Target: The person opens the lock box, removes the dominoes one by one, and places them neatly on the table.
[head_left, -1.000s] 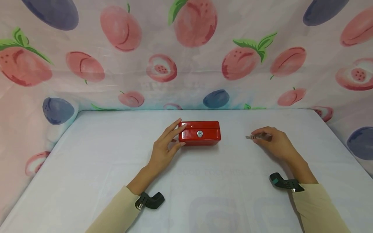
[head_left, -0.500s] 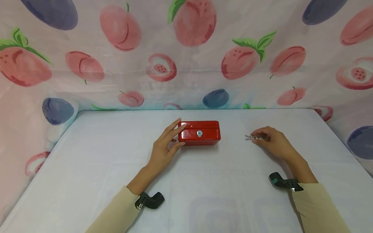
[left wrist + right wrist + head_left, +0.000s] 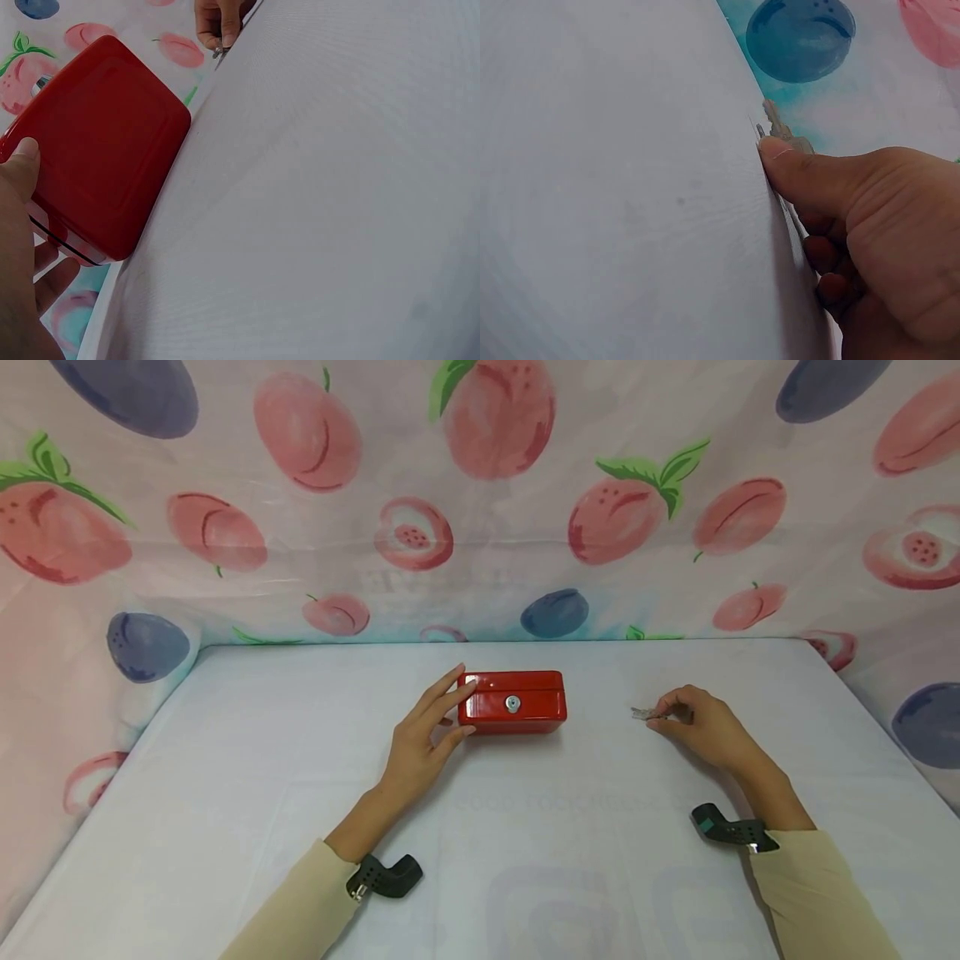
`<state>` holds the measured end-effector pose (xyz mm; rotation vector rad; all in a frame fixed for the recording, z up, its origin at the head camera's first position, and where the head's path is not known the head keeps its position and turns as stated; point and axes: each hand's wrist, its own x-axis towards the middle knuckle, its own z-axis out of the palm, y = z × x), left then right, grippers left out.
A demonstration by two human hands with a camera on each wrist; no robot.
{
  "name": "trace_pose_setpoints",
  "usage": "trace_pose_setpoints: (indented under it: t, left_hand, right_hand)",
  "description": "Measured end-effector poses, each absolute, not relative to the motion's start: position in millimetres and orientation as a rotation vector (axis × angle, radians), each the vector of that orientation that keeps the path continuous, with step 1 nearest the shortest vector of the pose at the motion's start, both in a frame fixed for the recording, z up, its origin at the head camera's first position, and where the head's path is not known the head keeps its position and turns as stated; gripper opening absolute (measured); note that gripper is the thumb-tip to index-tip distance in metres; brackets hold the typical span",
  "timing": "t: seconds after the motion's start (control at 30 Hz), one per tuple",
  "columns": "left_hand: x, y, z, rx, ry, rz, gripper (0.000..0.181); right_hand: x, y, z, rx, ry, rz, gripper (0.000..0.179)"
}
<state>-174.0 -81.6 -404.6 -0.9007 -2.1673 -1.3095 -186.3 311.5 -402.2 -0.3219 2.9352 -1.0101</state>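
A small red metal cash box (image 3: 536,703) stands on the white tabletop, its round silver lock (image 3: 513,703) facing me. My left hand (image 3: 418,747) holds the box by its left end, thumb low on the front and fingers over the top. In the left wrist view, the thumb lies on the red cash box (image 3: 112,142) with other fingers behind its edge. To the right, apart from the box, my right hand (image 3: 705,727) pinches small silver keys (image 3: 641,713) between thumb and fingers. In the right wrist view, toothed key blades (image 3: 774,116) stick out past the thumb; the rest is hidden.
The white cloth-covered table (image 3: 555,835) reaches to a fruit-print curtain (image 3: 495,552) at the back and sides. A black wrist camera (image 3: 386,877) sits on the left wrist; another wrist camera (image 3: 731,828) is on the right.
The keys have turned within the right hand's fingers; a dark glossy patch seen there earlier no longer shows. My left hand and the cash box have stayed in place.
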Motion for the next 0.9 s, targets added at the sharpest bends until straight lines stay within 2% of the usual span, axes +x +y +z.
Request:
trace_pose_setpoints:
  t: [0.13, 0.37, 0.5, 0.9]
  left_hand:
    - [-174, -82, -405, -0.901, -2.174, -1.311, 0.058]
    - [-174, -82, -406, -0.895, -2.192, -1.305, 0.059]
    - [-174, -82, -405, -0.890, -2.196, -1.303, 0.059]
    - [-174, -82, -405, -0.885, -2.197, -1.288, 0.059]
  right_hand:
    - [-186, 311, -403, -0.321, 2.940, -1.032, 0.018]
    - [-186, 303, -399, -0.173, 3.027, -1.137, 0.024]
    - [-186, 299, -393, -0.166, 3.044, -1.226, 0.021]
    - [-179, 282, -368, -0.414, 2.857, -1.614, 0.010]
